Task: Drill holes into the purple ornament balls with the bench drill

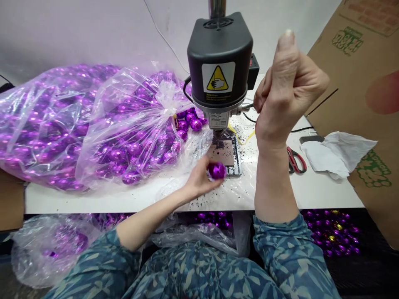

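Note:
Between the fingers and thumb of my left hand [198,178] is a shiny purple ball [217,170], slightly blurred. It is just in front of the drill press base [236,169], where a brown board [229,155] with a small dark hole lies. Above stands the black drill press [220,50] with a yellow warning label [218,79]. My right hand [282,85] is raised beside the machine, its fingers wrapped round the drill press lever [248,106]. Most of that lever is hidden by the hand.
Large clear bags [93,128] of purple balls fill the table's left side, with several loose balls [188,120] at the tied neck. Red-handled scissors [296,161] and white paper [336,153] lie right. Dark shavings [202,201] dot the white tabletop. A cardboard box [368,50] stands right.

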Motion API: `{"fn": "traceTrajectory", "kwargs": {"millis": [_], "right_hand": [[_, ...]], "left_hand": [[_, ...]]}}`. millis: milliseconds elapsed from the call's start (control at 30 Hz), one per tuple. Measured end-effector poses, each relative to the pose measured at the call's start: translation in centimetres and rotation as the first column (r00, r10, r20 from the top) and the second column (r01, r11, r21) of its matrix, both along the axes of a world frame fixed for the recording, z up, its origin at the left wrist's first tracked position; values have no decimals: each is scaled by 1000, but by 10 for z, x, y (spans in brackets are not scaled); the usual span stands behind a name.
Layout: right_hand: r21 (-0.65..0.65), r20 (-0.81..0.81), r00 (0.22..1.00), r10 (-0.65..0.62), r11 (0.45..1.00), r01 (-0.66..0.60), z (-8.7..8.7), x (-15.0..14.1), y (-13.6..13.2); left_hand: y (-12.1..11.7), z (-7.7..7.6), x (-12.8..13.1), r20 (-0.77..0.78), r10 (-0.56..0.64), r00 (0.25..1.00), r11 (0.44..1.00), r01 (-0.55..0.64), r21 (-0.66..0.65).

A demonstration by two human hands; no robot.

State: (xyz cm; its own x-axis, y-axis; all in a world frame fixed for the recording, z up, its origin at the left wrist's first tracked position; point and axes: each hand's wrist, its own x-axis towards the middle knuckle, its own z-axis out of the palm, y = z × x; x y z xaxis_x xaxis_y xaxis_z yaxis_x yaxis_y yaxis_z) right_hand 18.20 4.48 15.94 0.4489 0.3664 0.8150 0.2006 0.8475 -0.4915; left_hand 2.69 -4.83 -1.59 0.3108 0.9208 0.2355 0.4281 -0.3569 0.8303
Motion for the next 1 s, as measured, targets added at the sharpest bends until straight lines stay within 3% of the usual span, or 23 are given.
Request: {"fn": "traceTrajectory", "kwargs": {"millis": [33,100,167,200,233,300,367,400,467,500,600,733,833,933,1000], "right_hand": [[4,5,1000,-21,1000,21,-1,0,0],[19,3,999,-35,999,35,-2,0,0],[37,-13,1000,-22,999,22,-3,-1,-1],[41,-25,1000,-13,999,14,-2,-1,-1],[44,-36,999,-8,999,9,-2,-1,-1],[56,-46,999,2,998,1,-2,-1,0],[38,-45,999,-18,999,20,-2,-1,2],[15,-38,999,-38,999,38,-3,-1,2],[-22,-36,998,-57,998,57,-3,-1,3],[-23,-44,997,-57,998,56,-3,-1,3],[-16,-42,997,-59,998,59,-5,-2,3],[-57,3,995,-98,994,98,-9,-1,3],[-27,-18,999,-51,998,51,-9,0,0],[-11,-32,999,-34,999,34,-8,-1,-2],[-18,-38,998,-43,999,42,-7,-2,-3]], "left_hand": [[-18,5,-5,-66,-170,983,985,167,-44],[-54,10,-13,-232,-477,847,878,453,-152],[-79,11,-18,-368,-628,685,775,590,-226],[-83,11,-21,-394,-644,655,759,612,-223],[-81,10,-24,-389,-634,669,766,614,-192],[-55,10,-34,-320,-526,788,843,534,-68],[-5,10,-48,-275,-271,923,949,304,88],[24,10,-56,-289,-90,953,975,144,171],[82,9,-71,-367,254,895,951,-161,265],[106,8,-76,-429,354,831,928,-255,271],[149,3,-85,-610,377,697,925,-316,211],[144,3,-86,-594,398,700,917,-298,263],[118,11,-83,-370,442,817,882,-323,343],[90,18,-75,-83,273,958,938,-246,242],[74,20,-66,113,156,981,981,-167,95]]}}
